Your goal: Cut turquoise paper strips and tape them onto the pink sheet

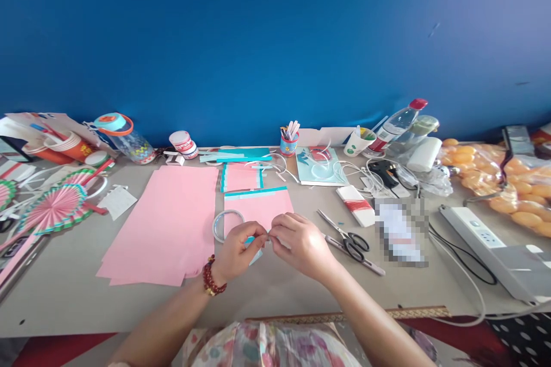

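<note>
My left hand [239, 249], with a dark red bead bracelet at the wrist, and my right hand [302, 241] meet above the front middle of the table. The fingertips of both hands are pinched together; what lies between them is too small to make out. A pale blue strip [255, 257] shows just below my left fingers, and I cannot tell whether it is held. Behind the hands lies a pink paper sheet [258, 202] with a blue band along its far edge. A roll of clear tape [219, 226] rests by that sheet, left of my left hand.
Large pink sheets [167, 223] lie to the left, beyond them a folded paper fan [54, 206]. Black-handled scissors [355, 245] and a utility knife [372, 265] lie right of my right hand. Farther right are a glue gun [385, 174] and a power strip [473, 226].
</note>
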Demonstrator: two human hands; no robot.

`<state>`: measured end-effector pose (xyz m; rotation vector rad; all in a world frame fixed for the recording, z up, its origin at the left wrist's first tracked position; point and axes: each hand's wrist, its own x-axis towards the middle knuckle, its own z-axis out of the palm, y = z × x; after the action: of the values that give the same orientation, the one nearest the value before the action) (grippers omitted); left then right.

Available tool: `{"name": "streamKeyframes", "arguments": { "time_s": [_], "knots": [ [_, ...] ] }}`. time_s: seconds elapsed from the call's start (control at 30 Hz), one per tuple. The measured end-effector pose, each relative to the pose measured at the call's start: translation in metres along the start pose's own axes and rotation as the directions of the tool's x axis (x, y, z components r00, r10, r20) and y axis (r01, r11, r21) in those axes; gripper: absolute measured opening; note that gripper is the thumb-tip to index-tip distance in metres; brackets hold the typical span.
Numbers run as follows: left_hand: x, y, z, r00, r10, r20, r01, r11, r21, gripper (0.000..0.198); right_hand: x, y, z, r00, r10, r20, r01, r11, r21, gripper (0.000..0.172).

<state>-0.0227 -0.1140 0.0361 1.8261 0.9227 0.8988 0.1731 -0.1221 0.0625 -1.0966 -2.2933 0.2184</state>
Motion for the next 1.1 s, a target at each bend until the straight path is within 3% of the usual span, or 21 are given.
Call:
{"name": "streamKeyframes", "arguments": {
  "time_s": [0.17,0.7,1.1],
  "knots": [
    [-0.0011,0.0011,0.0001,1.0,-0.001,0.012,0.002,1.0,-0.018,0.022,-0.0022,0.0013,-0.0034,1.0,0.008,0.03,-0.011,0.997,0.079,0.012],
    [-0.0019,0.0018,-0.0001,1.0,-0.014,0.027,0.014,1.0,-0.028,0.023,-0.0024,0.0052,-0.0038,0.998,-0.019,0.052,0.014,0.995,0.101,0.013],
    [-0.0012,0.0005,0.0,0.998,-0.049,0.048,0.051,0.997,-0.049,0.025,-0.0039,0.0026,-0.0027,0.999,0.044,0.028,-0.048,0.988,0.147,0.013]
  ]
}}
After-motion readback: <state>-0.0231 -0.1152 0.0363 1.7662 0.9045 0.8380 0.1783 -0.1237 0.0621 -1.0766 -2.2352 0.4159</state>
